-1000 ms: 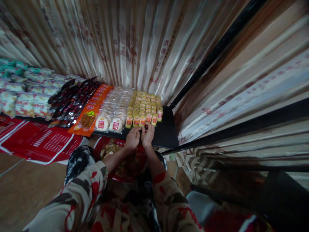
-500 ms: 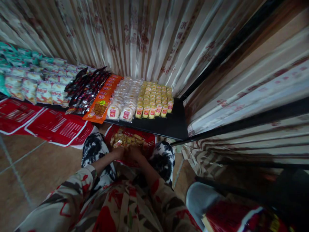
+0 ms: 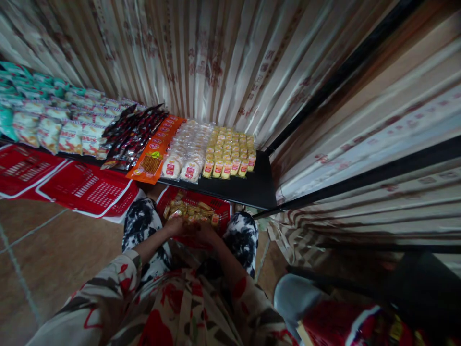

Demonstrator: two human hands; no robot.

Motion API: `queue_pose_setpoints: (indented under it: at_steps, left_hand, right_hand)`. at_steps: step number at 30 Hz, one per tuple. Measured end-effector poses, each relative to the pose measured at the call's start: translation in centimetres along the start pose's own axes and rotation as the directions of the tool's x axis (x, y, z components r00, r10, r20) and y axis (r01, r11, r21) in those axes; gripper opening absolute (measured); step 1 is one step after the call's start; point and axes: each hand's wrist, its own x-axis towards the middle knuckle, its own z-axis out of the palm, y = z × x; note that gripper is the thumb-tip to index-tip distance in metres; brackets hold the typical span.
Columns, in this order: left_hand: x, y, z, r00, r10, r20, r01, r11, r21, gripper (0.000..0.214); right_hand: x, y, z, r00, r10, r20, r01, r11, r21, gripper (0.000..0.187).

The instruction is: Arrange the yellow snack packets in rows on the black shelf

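Note:
Between my knees stands a red plastic basket point(image 3: 225, 207) with a heap of small yellow wrapped snack packets point(image 3: 198, 210) in it. My left hand point(image 3: 175, 226) reaches into its near side, its fingers curled at the edge of the heap. Close beside it, my right hand point(image 3: 203, 231) is bent inward over the nearest packets. Both hands look closed, and their fingertips are in shadow, so whatever they grip cannot be made out.
A low black shelf point(image 3: 259, 180) ahead bears rows of yellow packets point(image 3: 230, 151), round white packets point(image 3: 189, 154), an orange bag point(image 3: 154, 156), dark packets point(image 3: 135, 139) and white bags point(image 3: 70, 137). Red baskets point(image 3: 86, 187) stand at left. A striped curtain point(image 3: 223, 57) hangs behind.
Both hands have shifted slightly within the basket, and more of the yellow packets show beyond them, at the right too. The whole view has tilted a little.

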Motion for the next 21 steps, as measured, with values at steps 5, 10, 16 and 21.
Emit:
queue_pose_setpoints:
  at_steps: [5,10,16,21]
  left_hand:
    - [-1.1,2.7,-2.1,0.983,0.158,-0.097,-0.172,0.973,-0.156,0.040]
    - [-2.0,6.1,-3.7,0.891,0.334,-0.307,-0.399,0.900,-0.178,0.044]
    - [-1.8,9.3,-4.5,0.856,0.297,-0.422,-0.424,0.872,-0.246,0.043]
    - [-0.9,11.0,-4.7,0.829,0.262,-0.494,-0.436,0.855,-0.279,0.040]
  right_hand:
    - [-1.0,-1.4,-4.9,0.995,-0.098,-0.010,0.098,0.994,0.057,0.027]
    - [-1.3,-3.1,-8.3,0.996,-0.070,-0.049,0.084,0.922,0.378,0.037]
    - [-1.8,-4.7,-11.1,0.985,-0.027,-0.171,0.126,0.789,0.601,0.038]
    - [-2.5,-5.1,-12.2,0.973,0.035,-0.228,0.131,0.729,0.672,0.039]
